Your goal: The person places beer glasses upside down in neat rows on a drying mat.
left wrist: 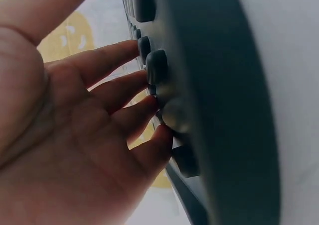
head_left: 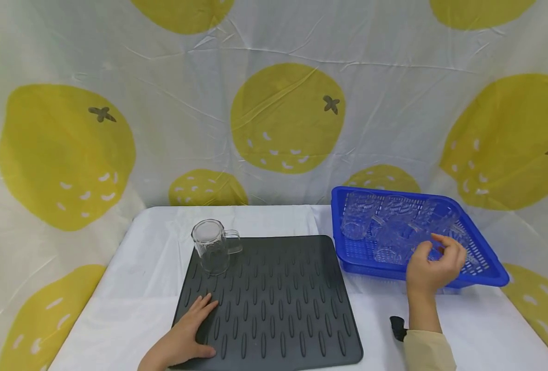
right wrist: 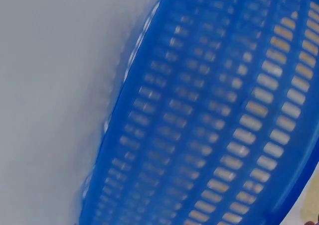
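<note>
My left hand rests at the left edge of a dark grey ribbed drying mat. In the left wrist view the fingertips of this left hand touch the mat's raised ribs. A clear glass mug, its handle to the right, stands upright on the mat's far left corner. Over the near rim of a blue plastic basket is my right hand, fingers bent with a gap to the thumb; nothing shows between them. Several clear glasses lie in the basket.
A white cloth covers the table. Behind it hangs a curtain printed with yellow fruit. Close to the right sleeve is a small black object. The basket's slotted wall fills much of the right wrist view.
</note>
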The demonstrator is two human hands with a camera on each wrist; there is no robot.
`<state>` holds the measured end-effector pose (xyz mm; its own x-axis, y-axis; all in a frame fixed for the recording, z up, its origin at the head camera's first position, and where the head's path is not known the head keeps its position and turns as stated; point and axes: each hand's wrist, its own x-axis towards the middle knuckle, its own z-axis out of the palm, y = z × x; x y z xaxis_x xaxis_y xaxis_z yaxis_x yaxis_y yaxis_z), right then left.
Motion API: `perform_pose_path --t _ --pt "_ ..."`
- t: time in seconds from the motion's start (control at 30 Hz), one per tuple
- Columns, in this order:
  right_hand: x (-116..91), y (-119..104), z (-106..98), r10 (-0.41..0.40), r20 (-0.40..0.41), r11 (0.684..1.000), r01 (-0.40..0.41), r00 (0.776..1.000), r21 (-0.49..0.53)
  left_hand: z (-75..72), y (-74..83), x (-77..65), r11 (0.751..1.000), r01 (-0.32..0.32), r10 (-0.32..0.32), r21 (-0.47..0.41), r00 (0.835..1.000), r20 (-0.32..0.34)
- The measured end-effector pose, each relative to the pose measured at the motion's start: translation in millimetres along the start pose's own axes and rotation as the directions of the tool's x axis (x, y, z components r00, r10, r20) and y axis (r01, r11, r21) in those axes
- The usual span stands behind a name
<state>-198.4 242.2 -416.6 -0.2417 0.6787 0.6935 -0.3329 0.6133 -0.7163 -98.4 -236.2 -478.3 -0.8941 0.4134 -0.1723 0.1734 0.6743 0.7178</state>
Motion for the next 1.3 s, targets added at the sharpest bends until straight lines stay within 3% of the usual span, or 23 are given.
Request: perform_pose_path --t 0.17,0.3,0.4,0.5,0.57,0.7,0.77,0.8,0.9,1.1,1.3 --pt "7 17 -11 0.076 0.003 0.992 -0.076 0.997 -0.098 -0.4 0.9 1.0 1.000 0.001 -0.001 -0.006 1.000 0.005" --pt "7 28 -15 0.136 0.069 0.978 -0.123 0.988 -0.170 -0.7 1.2 0.7 1.000 0.008 -0.008 0.001 1.000 0.007" --pt "8 33 -19 0.136 0.118 0.970 -0.108 0.984 -0.216 -1.1 0.9 0.5 1.000 0.007 -0.008 0.008 1.000 0.005" --pt "10 34 -23 0.174 0.219 0.948 -0.103 0.960 -0.300 -1.3 0.7 -0.1 1.000 0.003 -0.003 0.002 1.000 0.003" --pt "15 31 -26 0.266 0.308 0.913 -0.137 0.913 -0.384 -1.4 0.3 -0.8 1.000 -0.002 0.002 -0.003 1.000 0.000" --pt "29 25 -30 0.492 0.473 0.812 -0.189 0.731 -0.552 -1.2 -0.9 -1.0 1.000 -0.007 0.007 -0.009 1.000 -0.008" --pt "36 23 -32 0.557 0.528 0.777 -0.177 0.641 -0.604 -0.8 -1.7 -0.4 1.000 -0.009 0.009 -0.006 1.000 -0.010" --pt "38 22 -33 0.573 0.552 0.769 -0.163 0.606 -0.618 -0.6 -2.1 0.1 1.000 -0.010 0.010 -0.004 1.000 -0.012" --pt "43 20 -34 0.580 0.615 0.760 -0.083 0.533 -0.645 -0.1 -2.8 0.1 1.000 -0.011 0.011 0.003 1.000 -0.016" --pt "48 20 -34 0.553 0.719 0.776 0.053 0.421 -0.629 0.3 -3.3 -0.3 1.000 0.005 -0.005 0.001 1.000 -0.030" --pt "47 24 -33 0.518 0.763 0.785 0.139 0.385 -0.603 0.2 -4.6 0.3 1.000 0.007 -0.007 -0.011 1.000 -0.022"
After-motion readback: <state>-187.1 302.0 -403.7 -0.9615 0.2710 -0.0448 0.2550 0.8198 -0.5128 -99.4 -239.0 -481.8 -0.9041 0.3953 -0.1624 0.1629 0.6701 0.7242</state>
